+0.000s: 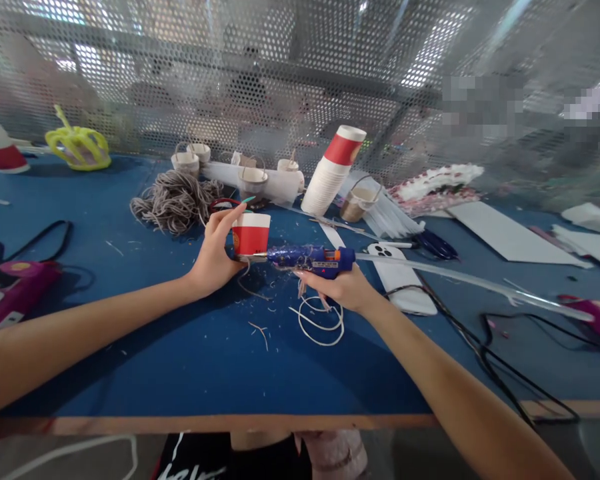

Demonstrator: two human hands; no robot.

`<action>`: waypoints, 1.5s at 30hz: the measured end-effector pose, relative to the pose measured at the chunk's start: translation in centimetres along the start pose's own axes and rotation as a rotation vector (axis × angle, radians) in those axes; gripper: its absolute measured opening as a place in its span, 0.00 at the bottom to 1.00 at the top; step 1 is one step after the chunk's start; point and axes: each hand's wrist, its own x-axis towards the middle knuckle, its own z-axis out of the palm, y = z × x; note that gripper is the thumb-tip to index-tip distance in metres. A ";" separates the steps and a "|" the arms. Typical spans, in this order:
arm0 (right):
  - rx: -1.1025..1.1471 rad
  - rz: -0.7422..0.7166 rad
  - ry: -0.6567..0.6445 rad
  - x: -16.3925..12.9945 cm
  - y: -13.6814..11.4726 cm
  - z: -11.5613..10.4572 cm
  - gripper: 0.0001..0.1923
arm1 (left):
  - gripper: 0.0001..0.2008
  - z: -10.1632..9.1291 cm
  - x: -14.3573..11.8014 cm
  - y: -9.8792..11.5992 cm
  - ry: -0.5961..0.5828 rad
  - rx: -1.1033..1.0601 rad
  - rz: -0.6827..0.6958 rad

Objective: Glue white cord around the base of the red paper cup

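Our left hand point(215, 257) wrapped around the red-and-white paper cup point(251, 234), grip snug on its left side, cup just above the blue counter point(180, 347), our right hand point(341, 288) clamped on the blue glue gun point(313, 259), nozzle touching the cup's base, white cord loop point(323, 323) lying just below our right grip

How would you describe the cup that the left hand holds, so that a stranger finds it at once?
Start at the blue table and look to its middle, just in front of the grey cord bundle. There the left hand holds a short paper cup against the nozzle of a blue glue gun. Unlike the tall leaning cup stack behind, it is single, red with a white rim band.
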 end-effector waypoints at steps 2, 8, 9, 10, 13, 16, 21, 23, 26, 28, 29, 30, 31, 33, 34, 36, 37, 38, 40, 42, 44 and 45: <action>-0.040 0.021 -0.005 0.1 0.4 -0.1 0.16 | 0.49 -0.1 0.0 0.1 -0.023 -0.001 -0.003; -0.024 0.023 0.016 0.3 1.1 0.1 0.15 | 0.47 -0.2 0.1 0.3 -0.060 0.009 0.001; -0.012 0.023 0.001 0.3 1.0 0.2 0.15 | 0.46 -0.3 0.2 0.3 -0.064 0.007 0.004; -0.003 0.026 -0.012 0.2 0.9 0.3 0.15 | 0.46 -0.3 0.2 0.3 -0.070 0.006 0.004; 0.007 0.029 -0.022 0.2 0.8 0.4 0.15 | 0.46 -0.3 0.2 0.3 -0.087 0.002 -0.004; -0.007 0.026 -0.021 0.2 0.9 0.4 0.14 | 0.46 -0.4 0.3 0.4 -0.095 -0.013 -0.016; -0.015 -0.042 0.012 0.4 1.5 0.4 0.13 | 0.44 -0.4 0.3 0.4 -0.089 -0.046 -0.030; -0.007 -0.057 0.015 0.5 1.8 0.5 0.13 | 0.43 -0.4 0.3 0.4 -0.089 -0.051 -0.029; -0.009 -0.048 0.014 0.6 2.0 0.5 0.12 | 0.43 -0.4 0.3 0.4 -0.088 -0.052 -0.027; -0.018 -0.037 0.023 0.6 2.1 0.4 0.12 | 0.42 -0.4 0.3 0.5 -0.083 -0.054 -0.036; -0.022 -0.030 0.023 0.6 2.2 0.4 0.12 | 0.42 -0.4 0.3 0.6 -0.080 -0.056 -0.044; -0.025 -0.023 0.021 0.6 2.2 0.4 0.11 | 0.41 -0.3 0.3 0.7 -0.076 -0.059 -0.054; -0.028 -0.018 0.015 0.6 2.2 0.3 0.11 | 0.41 -0.3 0.3 0.8 -0.074 -0.064 -0.065; -0.031 -0.014 0.009 0.6 2.1 0.2 0.11 | 0.41 -0.2 0.3 0.9 -0.071 -0.078 -0.082; -0.035 -0.014 0.009 0.5 2.1 0.2 0.11 | 0.41 -0.2 0.2 0.9 -0.070 -0.086 -0.089; -0.044 -0.010 0.012 0.5 1.9 0.2 0.11 | 0.41 -0.2 0.2 0.9 -0.072 -0.101 -0.095; -0.045 -0.008 0.014 0.5 1.8 0.2 0.11 | 0.41 -0.2 0.2 0.9 -0.073 -0.110 -0.096; -0.043 -0.009 0.015 0.5 1.7 0.2 0.11 | 0.41 -0.2 0.2 0.8 -0.073 -0.120 -0.097; -0.032 -0.008 0.014 0.5 1.5 0.2 0.12 | 0.42 -0.2 0.2 0.7 -0.074 -0.143 -0.098; -0.022 0.005 0.010 0.5 1.3 0.2 0.12 | 0.43 -0.2 0.2 0.6 -0.075 -0.163 -0.106; -0.022 0.025 0.017 0.5 1.2 0.1 0.12 | 0.44 -0.2 0.2 0.4 -0.079 -0.178 -0.120; -0.023 0.032 0.027 0.5 1.2 0.1 0.12 | 0.44 -0.1 0.2 0.3 -0.079 -0.185 -0.128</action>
